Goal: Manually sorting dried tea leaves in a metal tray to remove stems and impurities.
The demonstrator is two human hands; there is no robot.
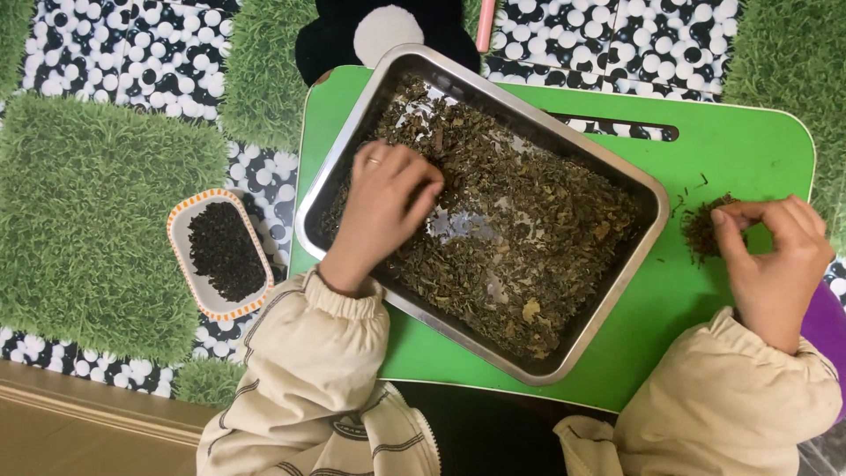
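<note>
A steel tray [608, 304] full of dried dark green leaves [529, 229] lies on a green board [758, 159]. My left hand [383, 207] rests inside the tray at its left side, fingers curled down into the leaves, a ring on one finger. My right hand [775, 256] is on the board to the right of the tray, its fingertips pinched at a small pile of dark leaf bits [702, 227]. Whether either hand actually grips leaves is hard to tell.
A small oblong bowl with an orange-striped rim [181, 264] holds dark dried bits and sits on the floor left of the board. Green grass-like mats [88, 203] and black-and-white pebble flooring [132, 44] surround it. A black-and-white plush thing [388, 31] lies beyond the tray.
</note>
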